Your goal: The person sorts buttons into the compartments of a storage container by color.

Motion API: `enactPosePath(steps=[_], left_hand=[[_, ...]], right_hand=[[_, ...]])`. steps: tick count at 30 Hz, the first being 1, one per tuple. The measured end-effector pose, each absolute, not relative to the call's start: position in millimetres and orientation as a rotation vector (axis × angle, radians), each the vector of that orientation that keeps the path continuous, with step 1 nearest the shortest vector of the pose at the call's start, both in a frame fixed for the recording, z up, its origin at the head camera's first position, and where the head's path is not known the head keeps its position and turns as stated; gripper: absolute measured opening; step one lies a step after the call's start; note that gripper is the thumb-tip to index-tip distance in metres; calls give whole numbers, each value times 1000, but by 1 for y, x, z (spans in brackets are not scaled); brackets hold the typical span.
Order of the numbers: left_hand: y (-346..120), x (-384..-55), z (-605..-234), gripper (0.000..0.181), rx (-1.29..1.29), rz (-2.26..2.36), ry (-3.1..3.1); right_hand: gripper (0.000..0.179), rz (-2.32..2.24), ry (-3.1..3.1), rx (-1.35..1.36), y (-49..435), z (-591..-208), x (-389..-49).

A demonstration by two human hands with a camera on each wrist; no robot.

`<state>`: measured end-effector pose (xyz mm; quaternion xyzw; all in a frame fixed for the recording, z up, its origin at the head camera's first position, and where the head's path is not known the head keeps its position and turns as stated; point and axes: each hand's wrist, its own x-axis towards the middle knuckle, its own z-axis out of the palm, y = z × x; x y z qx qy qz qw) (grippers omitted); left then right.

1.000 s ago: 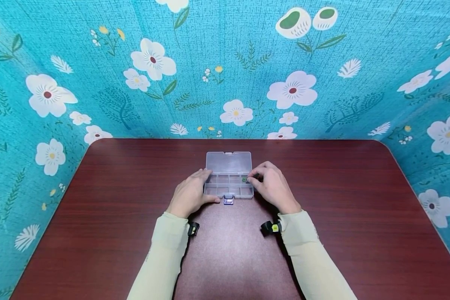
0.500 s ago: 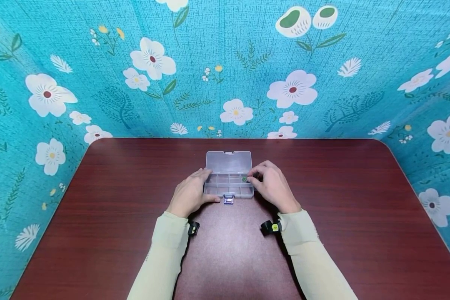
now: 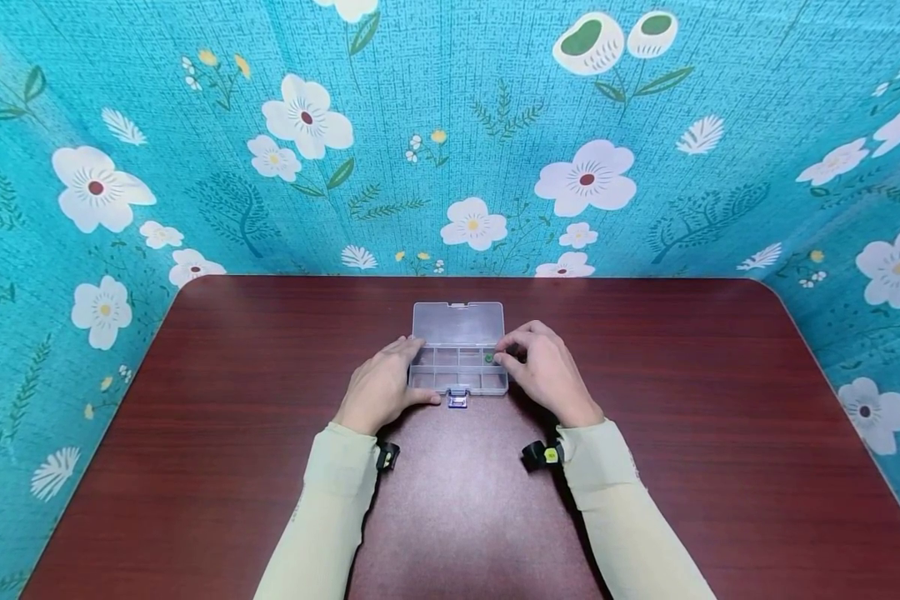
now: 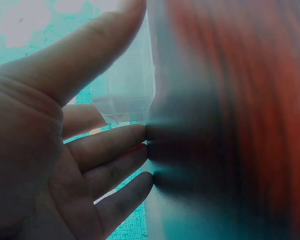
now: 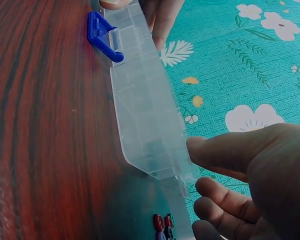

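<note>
A clear plastic compartment box point(image 3: 457, 387) lies on the table with its lid point(image 3: 457, 323) raised at the back. My left hand point(image 3: 378, 387) grips its left end, thumb along the front wall and fingers round the side and back. In the left wrist view the lower fingertips point(image 4: 147, 132) rest at the table surface. My right hand point(image 3: 543, 371) is at the right end, thumb and index finger together over the rear right compartment. A small green round piece point(image 3: 488, 358) shows there, right by the fingertips. I cannot tell whether they pinch it.
A blue latch point(image 3: 457, 400) hangs down from the box's front. In the right wrist view, several small red, green and purple pieces point(image 5: 160, 222) lie on the table near the box's right end; the hand hides them from the head view. A flowered cloth point(image 3: 472, 225) stands behind the table.
</note>
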<state>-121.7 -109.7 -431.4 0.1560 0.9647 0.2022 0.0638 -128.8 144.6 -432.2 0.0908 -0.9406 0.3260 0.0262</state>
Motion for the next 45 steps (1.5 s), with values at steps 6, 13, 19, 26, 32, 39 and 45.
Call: enactPosePath(steps=[6,13,19,26,32,39,45], left_hand=[[-110,-122,-431,97,470,610,2915],[-110,-121,-431,97,464,608,2916],[-110,-121,-431,97,458,608,2910],[-109,-121,-431,97,455,609,2907],[-109,-121,-431,97,453,612,2907],[-109,-121,-431,97,464,609,2908],[-109,-121,-431,96,469,604,2912]], right_hand=[[9,1024,-2902,284,147,-429,-128],[11,1061,-2887,270,150,-428,-129],[12,1059,-2893,248,152,-429,-130],[10,1063,-2868,245,158,-429,-131],[11,1057,-2849,240,165,-428,-133],[13,1044,-2834,218,175,-430,-135],[14,1044,-2845,196,180,-432,-138]])
